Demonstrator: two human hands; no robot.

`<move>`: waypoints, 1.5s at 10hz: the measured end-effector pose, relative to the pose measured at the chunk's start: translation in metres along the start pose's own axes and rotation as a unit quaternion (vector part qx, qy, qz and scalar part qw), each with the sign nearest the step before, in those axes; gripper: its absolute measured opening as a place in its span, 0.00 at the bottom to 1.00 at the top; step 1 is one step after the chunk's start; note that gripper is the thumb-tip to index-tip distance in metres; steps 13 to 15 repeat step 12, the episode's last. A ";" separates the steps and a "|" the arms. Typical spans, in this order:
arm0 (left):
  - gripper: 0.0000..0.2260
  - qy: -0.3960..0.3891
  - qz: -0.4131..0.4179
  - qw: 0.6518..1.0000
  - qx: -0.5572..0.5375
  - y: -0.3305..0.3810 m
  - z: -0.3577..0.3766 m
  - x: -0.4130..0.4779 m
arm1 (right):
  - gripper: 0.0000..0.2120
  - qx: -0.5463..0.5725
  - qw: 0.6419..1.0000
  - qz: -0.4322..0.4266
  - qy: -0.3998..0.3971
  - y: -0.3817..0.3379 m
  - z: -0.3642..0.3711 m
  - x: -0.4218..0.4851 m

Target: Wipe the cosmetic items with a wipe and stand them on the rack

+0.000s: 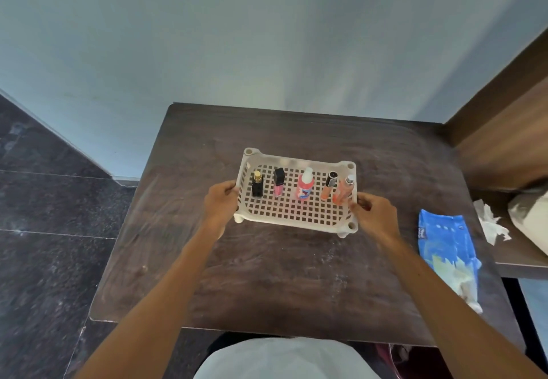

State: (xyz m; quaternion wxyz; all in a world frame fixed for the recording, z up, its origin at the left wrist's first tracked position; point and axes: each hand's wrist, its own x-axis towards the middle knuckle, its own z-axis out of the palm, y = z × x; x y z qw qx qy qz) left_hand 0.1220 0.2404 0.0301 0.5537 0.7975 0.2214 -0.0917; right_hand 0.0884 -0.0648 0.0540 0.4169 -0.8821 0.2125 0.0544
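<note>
Floor tiles [44,230], dark and speckled, run along the left side below the pale blue wall [267,38]. Beside them stands the dark wooden table [267,275], its far edge against the wall.

Going across from the table's left edge, the left hand [221,203] comes first, its fingers curled around the left rim of the rack [293,215], gripping it. The rack is a cream plastic tray with a square-holed grid floor and short feet, sitting a little beyond the table's middle, nearer the far edge than the near one.

Five cosmetic items stand upright in a row along the rack's far half. At the left is a black perfume bottle [257,184] with a gold top. Next is a pink lip gloss [279,181] with a black cap. In the middle stands a red and pink bottle [305,185] with a white cap. To its right is an orange tube [329,186] with a black cap, leaning slightly, and just beside it an orange spray bottle [344,189] with a silver top, close to the rack's right rim.

The right hand [375,215] holds that right rim, fingers closed on it near the spray bottle.

Further right, near the table's right edge, lies a blue wipe packet [444,245], flat and crumpled at its near end. Past the edge, on a lower brown ledge [516,257], sit a crumpled white wipe [490,223] and part of a pale bag [530,218].
</note>
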 end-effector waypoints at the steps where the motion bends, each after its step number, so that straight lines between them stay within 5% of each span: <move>1: 0.14 -0.005 -0.004 1.000 -0.016 -0.003 0.009 -0.021 | 0.09 -0.002 1.000 0.005 -0.001 0.014 -0.008 -0.009; 8: 0.13 0.016 -0.036 0.999 -0.031 -0.032 0.020 -0.052 | 0.10 -0.007 1.000 0.007 -0.017 0.034 -0.008 -0.035; 9: 0.18 0.043 -0.005 0.998 0.055 -0.021 0.017 -0.055 | 0.16 -0.035 0.999 0.005 0.037 0.023 -0.016 -0.037; 10: 0.21 0.103 0.152 0.964 0.193 -0.008 0.023 -0.061 | 0.18 -0.090 0.983 -0.094 0.128 0.012 -0.018 -0.037; 11: 0.21 0.141 0.363 0.878 0.280 0.010 0.031 -0.069 | 0.21 -0.134 0.960 -0.190 0.156 -0.005 -0.011 -0.040; 12: 0.22 0.146 0.465 0.806 0.336 0.017 0.053 -0.076 | 0.26 -0.201 0.928 -0.275 0.151 -0.018 0.004 -0.047; 15: 0.22 0.146 0.465 0.806 0.336 0.017 0.053 -0.076 | 0.26 -0.201 0.928 -0.275 0.151 -0.018 0.004 -0.047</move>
